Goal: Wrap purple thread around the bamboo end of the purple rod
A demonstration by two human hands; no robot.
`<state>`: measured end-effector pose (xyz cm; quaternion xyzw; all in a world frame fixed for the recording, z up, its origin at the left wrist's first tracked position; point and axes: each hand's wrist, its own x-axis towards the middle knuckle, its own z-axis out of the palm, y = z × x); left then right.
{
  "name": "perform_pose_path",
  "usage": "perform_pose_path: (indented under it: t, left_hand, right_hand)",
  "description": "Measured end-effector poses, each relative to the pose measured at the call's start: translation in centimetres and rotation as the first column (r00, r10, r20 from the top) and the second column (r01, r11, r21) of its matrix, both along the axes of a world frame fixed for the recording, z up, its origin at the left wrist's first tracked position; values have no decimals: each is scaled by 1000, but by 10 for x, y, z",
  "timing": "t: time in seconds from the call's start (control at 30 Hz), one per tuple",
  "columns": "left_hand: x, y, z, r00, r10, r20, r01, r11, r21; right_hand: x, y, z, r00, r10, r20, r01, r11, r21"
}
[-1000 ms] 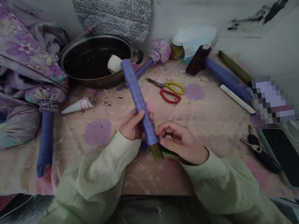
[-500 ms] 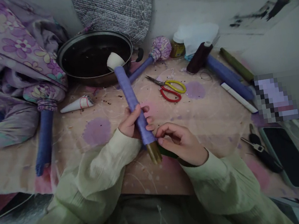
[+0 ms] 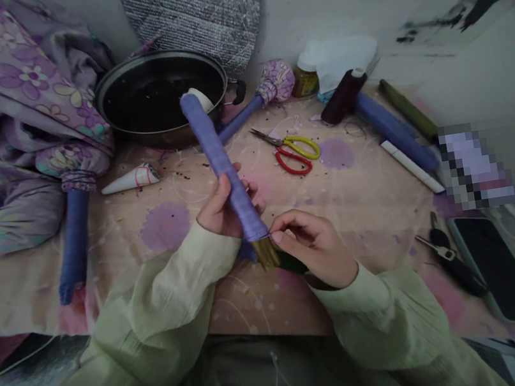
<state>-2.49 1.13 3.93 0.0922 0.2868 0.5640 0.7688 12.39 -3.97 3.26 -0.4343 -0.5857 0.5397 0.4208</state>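
Note:
A long roll wrapped in blue-purple cloth [image 3: 215, 154] slants across the middle, its bare brownish-yellow end [image 3: 265, 255] pointing toward me. My left hand [image 3: 221, 210] is closed around the lower half of this roll, thumb on top and fingers partly hidden behind it. Close to the lower rim of the cloth, my right hand [image 3: 316, 242] pinches what looks like a fine thread between thumb and forefinger. Something dark green [image 3: 291, 262] shows under the right hand. A white rounded piece [image 3: 201, 100] is partly covered by the roll's far end.
A black pan [image 3: 161, 98] stands at the back. Scissors with red and yellow handles [image 3: 297, 151] lie beyond my hands. To the right are a dark thread cone [image 3: 344, 97], a blue roll [image 3: 396, 130], keys [image 3: 443, 249] and a phone [image 3: 501, 269]. Floral cloth bundles [image 3: 37, 77] crowd the left.
The roll has turned and its far end shifted left and up over the white piece. My left hand has moved slightly left. My right hand keeps its pinch at the cloth's edge.

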Motion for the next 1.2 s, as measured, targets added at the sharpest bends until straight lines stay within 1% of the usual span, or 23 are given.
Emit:
perform_pose_path:
  t: [0.1, 0.27, 0.33, 0.43, 0.47, 0.53, 0.6, 0.7, 0.77, 0.93, 1.0, 1.13, 1.2]
  left_hand:
    - [0, 0, 2, 1000, -25, 10, 25, 1000, 7]
    - [3, 0, 7, 997, -61, 37, 63, 997, -51]
    - [3, -1, 6, 999, -35, 4, 35, 999, -8]
    - [3, -2, 3, 996, 41, -74, -32, 991, 130]
    - [3, -3, 2, 994, 53, -91, -38, 985, 166]
    - [2, -4, 1, 994, 40, -103, -19, 980, 199]
    - [2, -4, 2, 996, -1, -84, 16, 983, 182]
    - [1, -2, 4, 998, -40, -40, 44, 994, 105]
    - [1, -1, 5, 998, -59, 9, 58, 997, 58]
    - [-3, -1, 6, 979, -147, 143, 144, 989, 34]
    - [-4, -2, 5, 978, -156, 142, 153, 988, 29]
    - [-3, -1, 5, 987, -110, 117, 110, 994, 9]
    - [-2, 1, 5, 982, -146, 122, 147, 989, -4]
  right_hand:
    - [-1, -1, 0, 1000, 9, 15, -10, 1000, 17]
    - [-2, -2, -1, 996, -36, 83, 29, 996, 80]
    - [-1, -1, -1, 991, -59, 117, 47, 994, 101]
    - [0, 0, -1, 985, -71, 156, 55, 993, 108]
    - [0, 0, -2, 984, -75, 162, 58, 992, 111]
    - [1, 1, -2, 982, -84, 167, 65, 991, 116]
    - [1, 1, -4, 985, -84, 152, 70, 993, 96]
    - [0, 0, -6, 991, -76, 113, 70, 996, 56]
    - [-1, 0, -7, 992, -72, 107, 66, 996, 58]
    - [-4, -1, -4, 990, -54, 129, 44, 996, 74]
    - [-5, -1, -3, 991, -41, 130, 31, 996, 83]
    - [-7, -3, -6, 992, -15, 129, 0, 993, 114]
    - [-7, -4, -7, 992, 5, 123, -20, 992, 122]
